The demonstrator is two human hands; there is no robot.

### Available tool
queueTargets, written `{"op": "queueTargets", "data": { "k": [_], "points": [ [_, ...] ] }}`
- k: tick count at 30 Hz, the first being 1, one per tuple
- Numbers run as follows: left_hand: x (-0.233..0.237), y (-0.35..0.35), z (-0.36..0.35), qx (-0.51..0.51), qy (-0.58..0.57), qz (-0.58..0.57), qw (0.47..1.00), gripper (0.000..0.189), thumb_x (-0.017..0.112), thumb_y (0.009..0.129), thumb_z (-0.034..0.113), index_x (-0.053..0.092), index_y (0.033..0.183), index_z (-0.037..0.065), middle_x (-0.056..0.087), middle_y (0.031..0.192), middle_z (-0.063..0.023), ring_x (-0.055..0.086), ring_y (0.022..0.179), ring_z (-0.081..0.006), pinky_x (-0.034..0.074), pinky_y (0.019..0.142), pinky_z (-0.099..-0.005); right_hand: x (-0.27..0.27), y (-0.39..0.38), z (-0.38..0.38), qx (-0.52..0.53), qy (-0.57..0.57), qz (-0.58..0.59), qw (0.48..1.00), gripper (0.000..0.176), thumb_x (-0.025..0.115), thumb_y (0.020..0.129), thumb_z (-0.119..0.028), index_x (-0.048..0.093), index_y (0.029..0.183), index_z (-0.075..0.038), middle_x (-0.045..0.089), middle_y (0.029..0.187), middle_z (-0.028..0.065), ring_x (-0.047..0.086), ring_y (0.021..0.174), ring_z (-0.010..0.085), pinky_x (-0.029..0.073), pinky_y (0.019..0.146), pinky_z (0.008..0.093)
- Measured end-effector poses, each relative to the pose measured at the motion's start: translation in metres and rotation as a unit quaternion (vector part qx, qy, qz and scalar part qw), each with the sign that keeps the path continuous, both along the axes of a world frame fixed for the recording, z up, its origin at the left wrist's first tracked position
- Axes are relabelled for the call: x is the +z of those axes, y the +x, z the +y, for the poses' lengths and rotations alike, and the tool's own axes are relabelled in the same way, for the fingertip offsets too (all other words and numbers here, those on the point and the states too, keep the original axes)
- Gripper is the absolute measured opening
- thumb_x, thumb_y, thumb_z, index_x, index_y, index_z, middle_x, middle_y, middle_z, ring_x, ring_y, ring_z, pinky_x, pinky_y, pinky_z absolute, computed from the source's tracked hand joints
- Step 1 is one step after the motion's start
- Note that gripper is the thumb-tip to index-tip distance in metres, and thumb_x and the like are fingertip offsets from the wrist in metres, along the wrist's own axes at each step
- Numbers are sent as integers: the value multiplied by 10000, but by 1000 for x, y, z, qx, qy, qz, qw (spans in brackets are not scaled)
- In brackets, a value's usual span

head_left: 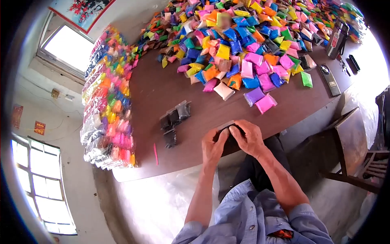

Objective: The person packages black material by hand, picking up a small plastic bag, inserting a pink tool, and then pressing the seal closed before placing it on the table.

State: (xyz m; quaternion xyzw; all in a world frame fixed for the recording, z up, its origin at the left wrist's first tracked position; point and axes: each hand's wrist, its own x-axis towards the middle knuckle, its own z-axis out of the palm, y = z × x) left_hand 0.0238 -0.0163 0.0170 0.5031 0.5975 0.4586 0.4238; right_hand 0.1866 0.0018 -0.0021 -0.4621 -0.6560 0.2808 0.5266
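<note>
Both hands meet at the table's front edge around a small black packet (230, 137). My left hand (214, 145) has its fingers wrapped round one side of it, thumb on top. The other side is gripped by my right hand (248, 139), its thumb close to the left one. Much of the packet is hidden by the fingers. To the left, several black packets (174, 117) lie together on the brown table (195, 150). A pink packet (266, 103) and a purple packet (254, 96) rest just beyond my hands.
A large heap of coloured packets (223, 51) covers the far side. Bagged packets (109, 105) are stacked along the left edge. At the right are a flask (336, 40), a grey flat object (330, 80), keys (344, 66) and a wooden chair (350, 142). A pink strip (156, 154) lies near the front.
</note>
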Motion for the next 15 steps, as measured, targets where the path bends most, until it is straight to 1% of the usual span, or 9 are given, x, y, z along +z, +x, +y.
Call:
{"op": "queueTargets", "data": {
  "k": [2,4,5,6,7,9,11,13,15],
  "points": [
    [-4,1,-1,-5,22,20,1000,255,745,994,229,687,928,-10,597,740,6,513,719,-80,454,624,-300,-3,0,0,-8,24,15,1000,167,706,990,-164,698,1067,-15,692,895,164,675,774,355,528,658,413],
    [-10,4,-1,-12,43,40,998,268,746,993,237,674,912,-8,583,721,-14,505,708,-86,449,613,-302,1,1,-2,-9,-36,37,999,163,698,997,-167,702,1039,-9,694,882,174,668,751,361,525,650,414],
    [-14,7,-1,-9,51,17,999,283,745,992,242,657,896,-9,566,712,-30,498,702,-88,444,606,-306,4,2,-2,-7,-49,53,997,166,685,1007,-173,711,1016,-10,694,864,182,660,723,361,522,641,412],
    [-12,9,0,-7,59,-6,998,299,744,992,247,639,879,-10,548,702,-46,491,695,-91,440,600,-310,5,1,-1,-4,-50,53,997,166,685,1007,-173,711,1016,-10,694,864,182,660,723,361,522,641,412],
    [-9,3,0,-20,52,49,997,306,740,995,250,632,880,-12,542,705,-57,486,690,-90,438,597,-314,6,0,0,-8,-24,49,998,173,676,1013,-180,708,1006,-10,689,858,182,656,711,357,516,633,410],
    [-4,2,-1,-16,42,50,998,297,738,995,244,635,887,-14,541,703,-56,488,687,-90,440,597,-315,8,-1,0,-8,1,45,999,182,668,1019,-187,705,997,-10,683,853,183,652,699,353,511,626,409],
    [-4,-2,-2,-11,31,52,998,289,736,995,237,638,894,-15,539,700,-54,490,685,-89,443,598,-315,13,0,-2,7,-43,15,999,208,654,1028,-201,691,971,-5,664,813,183,635,674,355,500,611,407],
    [-7,-1,-2,-20,61,28,998,286,740,988,250,657,921,-16,546,690,-66,496,667,-103,445,590,-329,13,0,-3,13,-57,8,998,219,650,1032,-207,685,964,-2,653,792,183,627,660,352,494,605,406],
    [-4,2,-4,-25,61,34,997,294,745,983,264,669,939,-16,565,698,-79,511,668,-116,456,599,-335,14,-2,-4,-2,-72,10,997,236,642,1042,-214,680,950,0,632,752,191,611,630,345,486,596,404]
  ]
}}
